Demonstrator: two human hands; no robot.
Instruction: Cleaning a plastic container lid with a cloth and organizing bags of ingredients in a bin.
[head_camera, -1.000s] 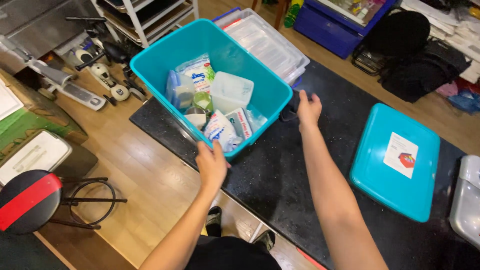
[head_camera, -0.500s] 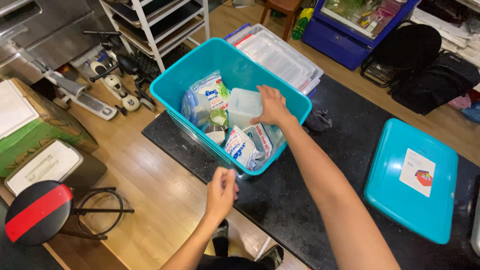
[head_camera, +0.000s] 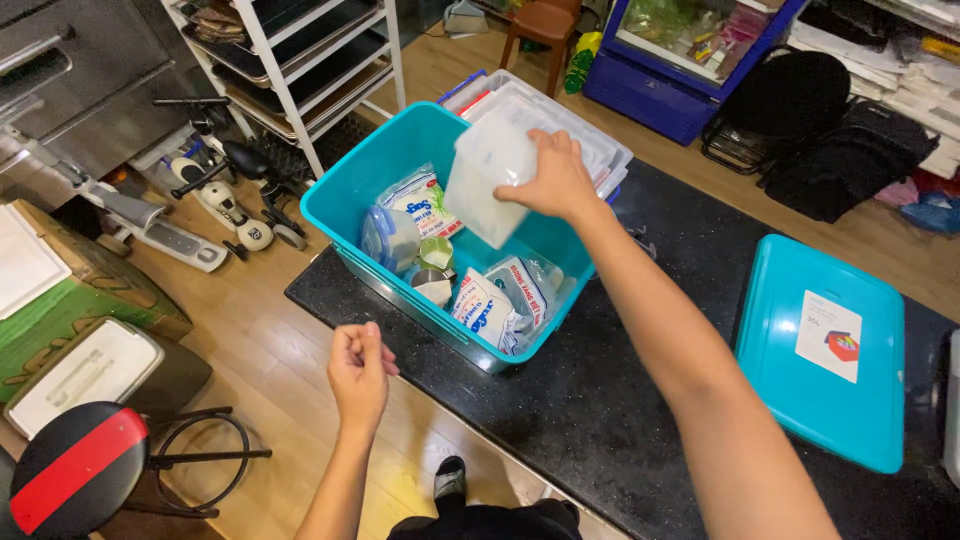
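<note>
1. The far wall of the teal storage bin (head_camera: 345, 195) is partly hidden behind a frosted plastic container (head_camera: 488, 180). The contents of that container cannot be made out.
2. The right hand (head_camera: 555, 180) grips the container from above, fingers wrapped over its top edge, holding it tilted above the bin.
3. The left hand (head_camera: 358, 368) holds nothing, loosely curled into a fist over the wooden floor, just off the black countertop (head_camera: 620, 400).
4. Inside the bin lie white packets (head_camera: 482, 308) and small tubs.
5. A teal lid (head_camera: 825, 360) lies flat on the counter, well apart.

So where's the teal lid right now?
In the head view, the teal lid lies flat on the black counter, right of the teal bin.
</note>
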